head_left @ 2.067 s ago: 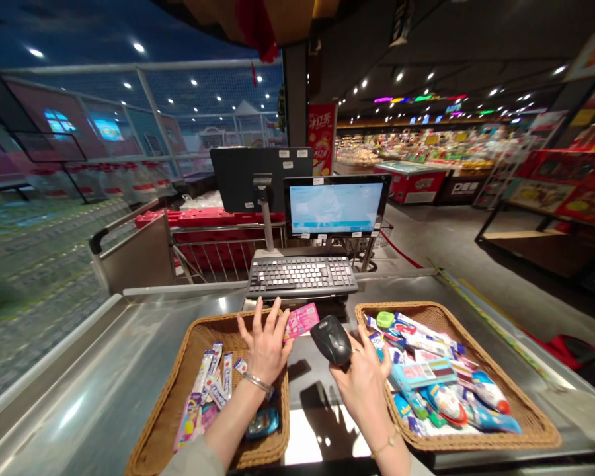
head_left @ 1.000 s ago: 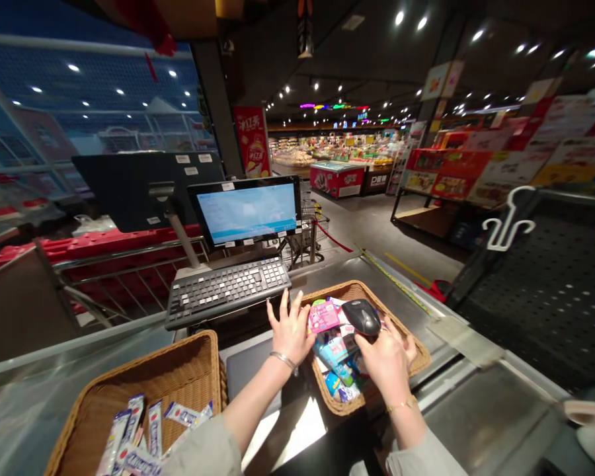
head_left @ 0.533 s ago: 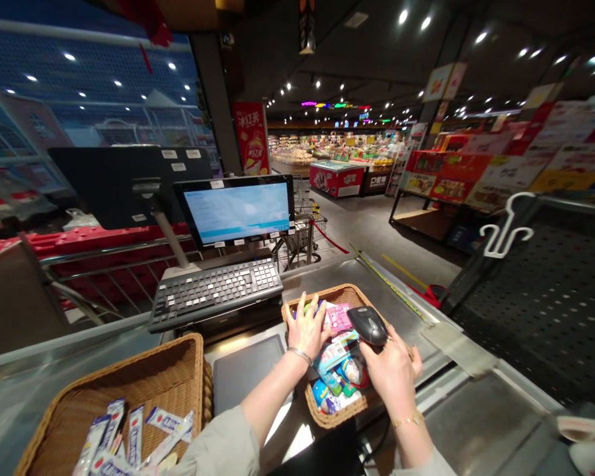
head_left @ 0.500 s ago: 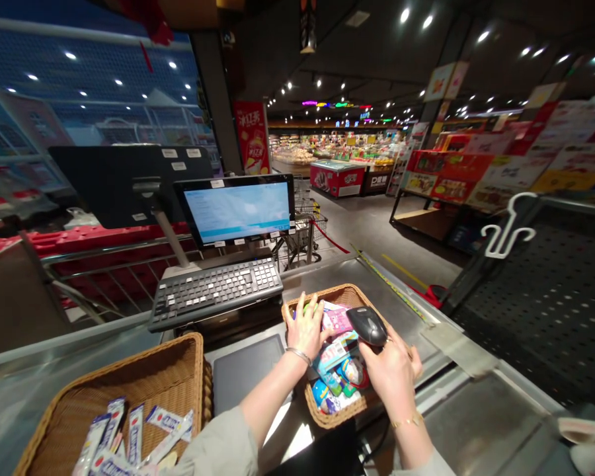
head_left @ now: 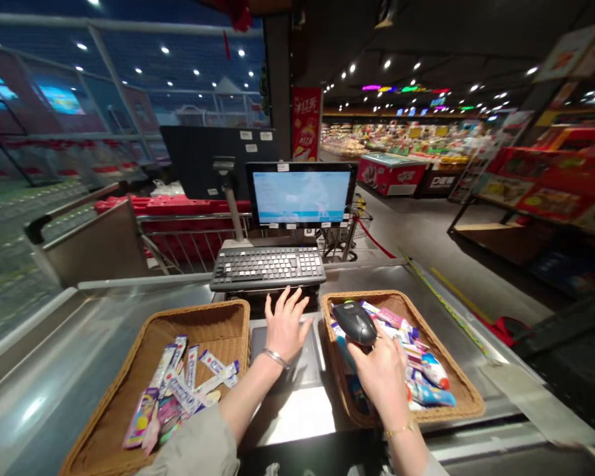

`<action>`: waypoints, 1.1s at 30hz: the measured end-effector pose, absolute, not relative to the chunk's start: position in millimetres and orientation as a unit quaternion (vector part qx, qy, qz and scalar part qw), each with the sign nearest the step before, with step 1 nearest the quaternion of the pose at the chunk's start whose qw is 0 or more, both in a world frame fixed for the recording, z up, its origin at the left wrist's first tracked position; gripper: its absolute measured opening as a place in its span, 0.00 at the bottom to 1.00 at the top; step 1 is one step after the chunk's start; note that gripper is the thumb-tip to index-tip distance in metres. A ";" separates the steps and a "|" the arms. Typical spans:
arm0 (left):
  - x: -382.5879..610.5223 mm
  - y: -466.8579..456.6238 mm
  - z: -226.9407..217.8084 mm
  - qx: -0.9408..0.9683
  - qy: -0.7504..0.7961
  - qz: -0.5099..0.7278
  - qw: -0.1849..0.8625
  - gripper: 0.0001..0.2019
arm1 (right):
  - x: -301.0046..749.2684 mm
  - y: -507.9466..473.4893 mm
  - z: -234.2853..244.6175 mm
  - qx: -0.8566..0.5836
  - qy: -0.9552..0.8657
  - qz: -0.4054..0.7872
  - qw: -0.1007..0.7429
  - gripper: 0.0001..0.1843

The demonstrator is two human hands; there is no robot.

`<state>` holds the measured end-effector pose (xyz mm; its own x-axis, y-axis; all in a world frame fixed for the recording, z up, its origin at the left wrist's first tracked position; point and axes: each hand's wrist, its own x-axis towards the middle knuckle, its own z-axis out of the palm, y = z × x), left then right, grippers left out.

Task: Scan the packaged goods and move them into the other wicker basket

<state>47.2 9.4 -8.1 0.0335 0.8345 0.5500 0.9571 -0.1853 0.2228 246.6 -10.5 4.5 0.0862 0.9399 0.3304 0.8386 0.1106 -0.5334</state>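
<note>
My right hand (head_left: 383, 373) is closed round a black hand-held barcode scanner (head_left: 356, 322), held over the left part of the right wicker basket (head_left: 463, 390). That basket holds several coloured packets (head_left: 419, 354). My left hand (head_left: 285, 325) hovers with fingers spread over the dark flat plate (head_left: 305, 367) between the two baskets, just in front of the keyboard (head_left: 268, 266). Nothing shows in it. The left wicker basket (head_left: 143, 334) holds several long sachets (head_left: 181, 383).
A lit monitor (head_left: 301, 196) stands behind the keyboard, with a dark display back (head_left: 203, 155) to its left. The steel counter (head_left: 74, 370) runs left and right. Red carts (head_left: 178, 225) and a rail lie beyond; shop shelves (head_left: 550, 192) stand at right.
My left hand has left the right basket and come to the middle plate; the pink packet it carried is no longer in it. The view has swung back left. My right hand still holds the scanner.
</note>
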 end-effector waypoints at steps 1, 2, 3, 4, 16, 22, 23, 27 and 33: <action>34.2 2.6 -8.1 -0.703 -0.636 -0.299 0.110 0.17 | 238.1 -11.3 4.9 -0.649 -0.686 0.085 0.319 0.19; 20.5 -4.4 -8.5 -0.692 -0.645 -0.302 0.114 0.17 | 229.4 -12.1 4.7 -0.636 -0.698 0.090 0.316 0.19; 6.2 -11.5 -9.4 -0.680 -0.656 -0.304 0.120 0.16 | 220.6 -12.9 3.9 -0.626 -0.708 0.094 0.314 0.18; -8.6 -18.7 -10.7 -0.667 -0.668 -0.306 0.124 0.16 | 211.6 -13.7 2.7 -0.616 -0.717 0.097 0.312 0.18; -162.4 -86.0 -63.5 -0.600 -0.772 -0.198 0.071 0.14 | 115.7 -20.5 -21.8 -0.511 -0.806 0.136 0.268 0.13; -187.6 -88.2 -93.5 -0.636 -0.766 -0.093 -0.004 0.16 | 87.9 -27.3 -28.0 -0.499 -0.818 0.153 0.240 0.13; -188.1 -86.3 -97.3 -0.644 -0.760 -0.080 -0.013 0.16 | 84.4 -28.3 -28.6 -0.501 -0.818 0.155 0.238 0.13; -184.6 -76.2 -109.9 -0.674 -0.736 -0.047 -0.033 0.15 | 73.8 -31.5 -28.2 -0.503 -0.816 0.158 0.236 0.14; -191.7 -63.0 -128.0 -0.722 -0.689 0.019 -0.058 0.12 | 70.0 -33.4 -23.9 -0.520 -0.799 0.178 0.244 0.13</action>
<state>-191.7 -63.0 -128.0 0.0488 0.9930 -0.1072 0.9974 -0.0428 0.0574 70.0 -33.4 -23.9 -0.3407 0.9178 0.2040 0.7441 0.3958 -0.5382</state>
